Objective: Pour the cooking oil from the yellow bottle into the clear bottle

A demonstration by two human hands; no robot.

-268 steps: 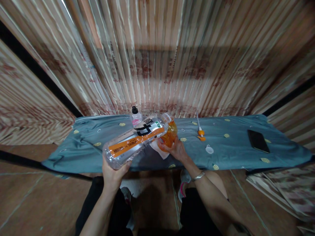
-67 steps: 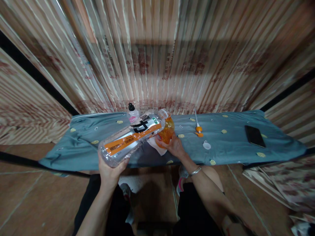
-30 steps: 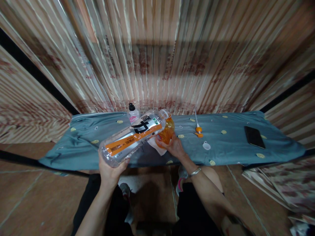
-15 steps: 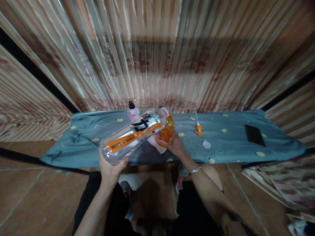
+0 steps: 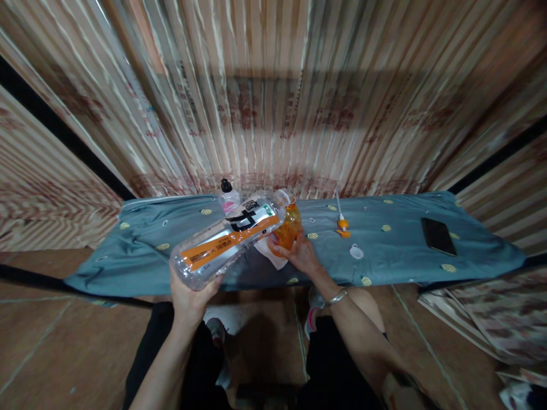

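Note:
My left hand (image 5: pixel 192 299) is closed round the base of a large clear plastic bottle (image 5: pixel 226 239) with an orange and silver label. The bottle is tilted, its neck up to the right, meeting the mouth of an orange bottle (image 5: pixel 287 230). My right hand (image 5: pixel 302 254) wraps round that orange bottle and keeps it upright. Whether liquid passes between the two necks I cannot tell. Under the orange bottle lies a white tissue (image 5: pixel 273 257). To the right rest an orange pump top (image 5: pixel 343 226) with a pale tube and a round white cap (image 5: pixel 356 251).
A blue-green cloth (image 5: pixel 397 256) with yellow prints covers the narrow table. Behind the large bottle stands a small clear bottle (image 5: pixel 228 199) with a black cap. A dark phone (image 5: pixel 439 236) lies on the right. Striped curtains (image 5: pixel 265 102) hang behind, with black frame bars at both sides.
Both hands keep their holds, and the two bottles stay mouth to mouth. The whole view has shifted slightly; nothing on the table has visibly moved.

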